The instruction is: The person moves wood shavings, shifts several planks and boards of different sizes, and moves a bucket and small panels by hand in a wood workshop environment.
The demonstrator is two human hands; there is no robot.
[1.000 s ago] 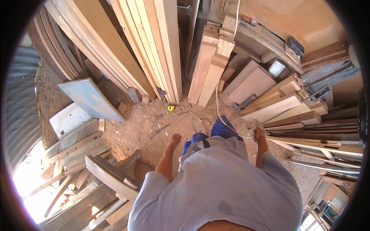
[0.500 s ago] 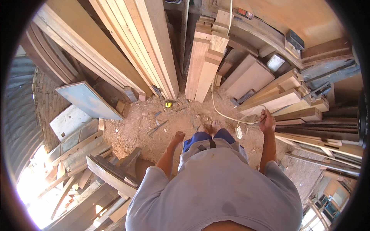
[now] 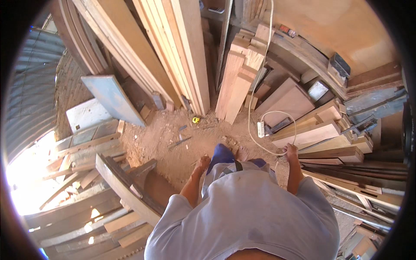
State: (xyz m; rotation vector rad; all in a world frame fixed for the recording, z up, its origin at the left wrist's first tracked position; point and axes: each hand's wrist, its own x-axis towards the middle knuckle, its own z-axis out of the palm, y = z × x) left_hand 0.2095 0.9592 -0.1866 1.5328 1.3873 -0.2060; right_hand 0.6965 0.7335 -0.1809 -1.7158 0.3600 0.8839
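A pale cord [image 3: 252,113] hangs down from the upper right, loops near the floor and runs into my right hand [image 3: 290,150], whose fingers are closed on it. At the end of the loop hangs a small white block that looks like a socket strip [image 3: 261,129], in front of the leaning boards. My right hand is close to the ends of the stacked planks [image 3: 307,135]. My left hand [image 3: 202,163] hangs beside my left thigh, its fingers loosely curled, with nothing seen in them.
Tall planks [image 3: 173,56] and a stack of short timbers [image 3: 236,82] lean ahead. A yellow tape measure [image 3: 196,120] lies on the dusty floor. On the left stand a blue-grey panel [image 3: 113,99] and scrap wood; a heavy board [image 3: 125,188] juts in beside my left arm.
My right hand has come lower and nearer my body. The white block has swung up beside the boards, and the cord now forms a wider loop. My left knee has come forward.
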